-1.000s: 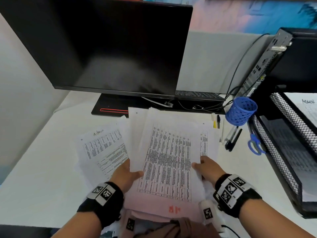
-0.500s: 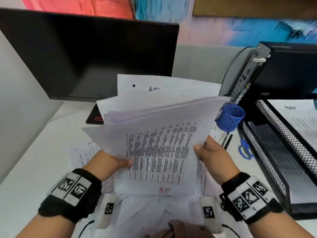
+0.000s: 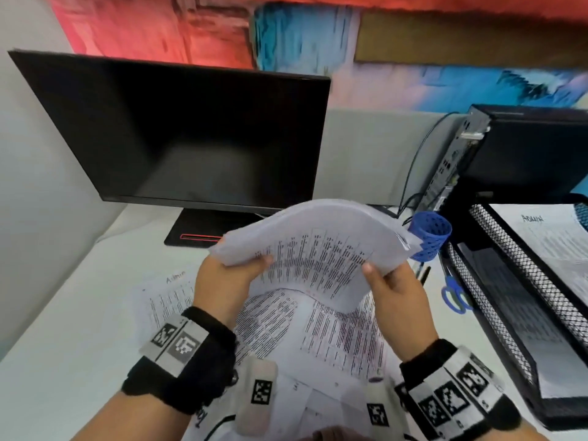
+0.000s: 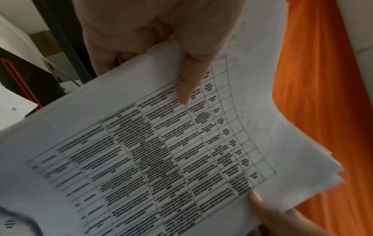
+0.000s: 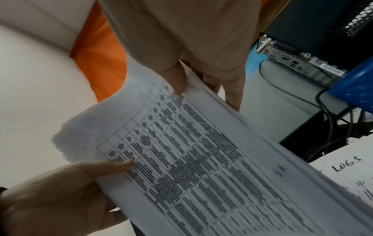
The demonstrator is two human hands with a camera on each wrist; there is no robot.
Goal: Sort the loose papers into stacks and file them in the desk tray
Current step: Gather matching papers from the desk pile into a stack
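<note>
Paper stack (image 3: 321, 249), flat on the desk (image 3: 63, 313) a second ago, now arches above its middle, left hand (image 3: 222, 281) and right hand (image 3: 394, 297) pinching opposite edges, thumbs on top; desk tray (image 3: 515, 281) at right edge.

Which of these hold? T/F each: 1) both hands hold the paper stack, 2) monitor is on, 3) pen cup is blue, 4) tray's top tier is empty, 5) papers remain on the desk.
1. Both the left hand and the right hand hold the paper stack: true.
2. The monitor is on: false, its screen is dark.
3. The pen cup is blue: true.
4. The top tier of the desk tray is empty: false, a printed sheet lies in it.
5. Loose papers remain on the desk: true.
</note>
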